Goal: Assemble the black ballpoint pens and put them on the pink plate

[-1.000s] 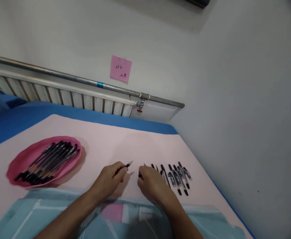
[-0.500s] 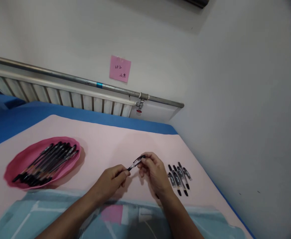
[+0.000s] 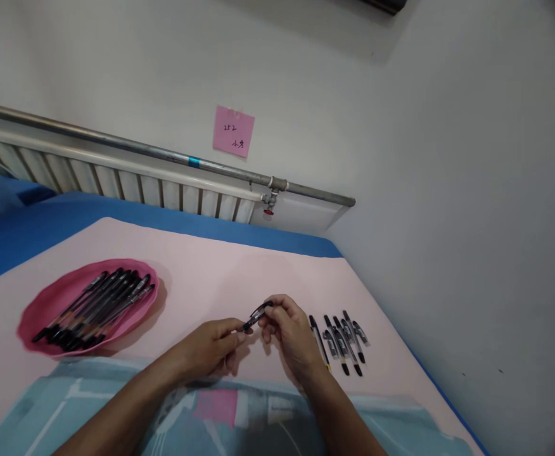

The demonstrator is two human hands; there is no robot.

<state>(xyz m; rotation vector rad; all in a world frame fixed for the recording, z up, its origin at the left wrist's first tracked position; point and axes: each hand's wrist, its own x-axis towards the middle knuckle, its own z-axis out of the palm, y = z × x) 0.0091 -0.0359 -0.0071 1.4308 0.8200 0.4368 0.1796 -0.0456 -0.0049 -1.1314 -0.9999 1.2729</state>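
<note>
A short black-and-clear pen cap [image 3: 257,315] with a clip is held between my two hands above the table. My right hand [image 3: 289,329] pinches its upper end between thumb and fingers. At its lower end, my left hand [image 3: 213,345] is closed with thumb and forefinger together; whether a small separate part is in that grip is hard to make out. Right of my right wrist lies an uncapped pen [image 3: 319,339], partly hidden by the wrist. Beside it are several more uncapped pens [image 3: 352,348] and loose caps [image 3: 360,332].
A pink oval dish [image 3: 33,316] at the left holds a pile of black pens [image 3: 101,304]. The pink tabletop [image 3: 201,266] has a blue edge. Behind it are a radiator [image 3: 149,190], a pipe with a red-handled valve [image 3: 268,212] and a pink note [image 3: 234,131] on the wall.
My left hand has come slightly closer to my right, shortening the gap between them at the pen cap. The uncapped pen by my right wrist now shows more. The view has shifted slightly.
</note>
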